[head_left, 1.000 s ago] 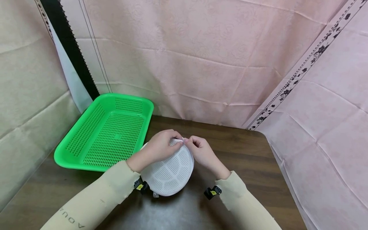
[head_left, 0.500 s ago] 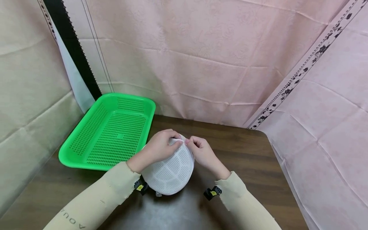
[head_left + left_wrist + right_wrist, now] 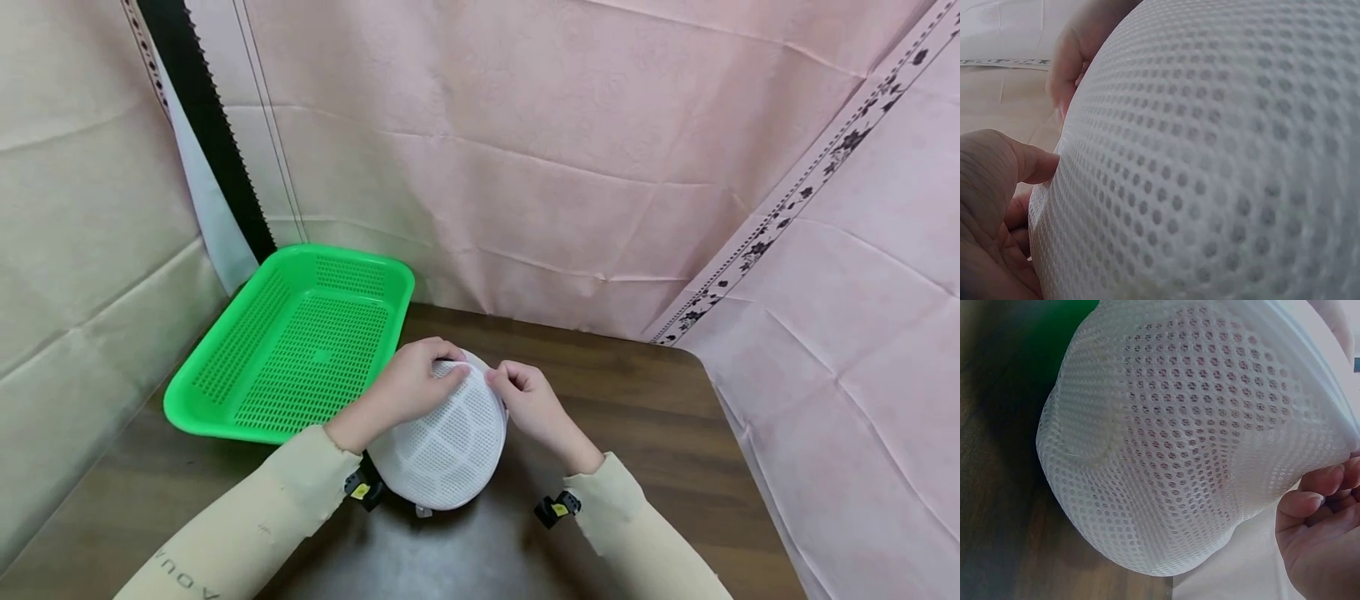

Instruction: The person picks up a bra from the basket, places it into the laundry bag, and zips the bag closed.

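Observation:
A round white mesh laundry bag (image 3: 446,458) is held up above the table, its domed face toward the head camera. My left hand (image 3: 416,383) grips its upper left edge, thumb on the mesh and fingers behind. At the upper right edge, my right hand (image 3: 528,400) pinches the rim between thumb and curled fingers; what lies inside that pinch is hidden. The right wrist view shows a smooth white band (image 3: 1319,369) along the bag's edge, leading to the right fingertips. A small pale tag (image 3: 423,511) hangs from the bottom.
A green perforated plastic basket (image 3: 321,357) stands to the left, close to the left forearm. The brown wooden table (image 3: 622,417) extends to the right. Pale cloth curtains (image 3: 525,167) enclose the back and sides.
My right hand has slid slightly right and down along the bag's rim, widening the gap from the left hand. The left hand keeps its grip. The head view has shifted a little.

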Demonstrator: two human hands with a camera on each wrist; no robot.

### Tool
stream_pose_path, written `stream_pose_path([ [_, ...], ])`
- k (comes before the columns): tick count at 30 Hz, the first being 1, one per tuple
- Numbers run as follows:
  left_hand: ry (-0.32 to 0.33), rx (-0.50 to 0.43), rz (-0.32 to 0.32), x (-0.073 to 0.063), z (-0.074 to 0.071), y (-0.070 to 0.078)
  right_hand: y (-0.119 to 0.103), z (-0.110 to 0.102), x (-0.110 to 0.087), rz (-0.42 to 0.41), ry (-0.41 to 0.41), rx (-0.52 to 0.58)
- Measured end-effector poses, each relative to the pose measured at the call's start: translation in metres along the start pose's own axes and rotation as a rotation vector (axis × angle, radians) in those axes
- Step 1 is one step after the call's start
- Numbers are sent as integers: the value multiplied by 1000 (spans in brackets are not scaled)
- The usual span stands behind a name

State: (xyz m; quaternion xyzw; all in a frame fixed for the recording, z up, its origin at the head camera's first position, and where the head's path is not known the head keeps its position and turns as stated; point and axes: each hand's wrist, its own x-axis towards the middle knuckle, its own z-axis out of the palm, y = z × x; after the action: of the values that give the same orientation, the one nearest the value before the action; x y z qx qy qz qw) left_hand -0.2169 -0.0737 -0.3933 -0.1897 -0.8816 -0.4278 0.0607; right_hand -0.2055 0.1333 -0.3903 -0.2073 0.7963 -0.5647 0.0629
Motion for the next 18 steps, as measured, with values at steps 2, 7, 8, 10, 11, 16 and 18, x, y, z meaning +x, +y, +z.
stream_pose_path([
  [2,5,-6,-7,1,0,0,0,-1,0,15,-1,5],
  [7,10,-5,-14,1,0,-1,2,-3,-3,47,4,1],
  [8,12,-2,-14,2,0,-1,2,-3,-3,46,4,4],
  [10,19,0,-20,2,0,-2,2,-4,-3,45,3,7],
  [11,22,-2,-25,2,0,-2,2,-4,-3,44,0,11],
  [16,24,-4,-35,2,0,-4,2,-4,-4,39,-5,4],
  [18,33,-9,-32,2,-1,-5,2,-4,-4,37,-3,-2],
])
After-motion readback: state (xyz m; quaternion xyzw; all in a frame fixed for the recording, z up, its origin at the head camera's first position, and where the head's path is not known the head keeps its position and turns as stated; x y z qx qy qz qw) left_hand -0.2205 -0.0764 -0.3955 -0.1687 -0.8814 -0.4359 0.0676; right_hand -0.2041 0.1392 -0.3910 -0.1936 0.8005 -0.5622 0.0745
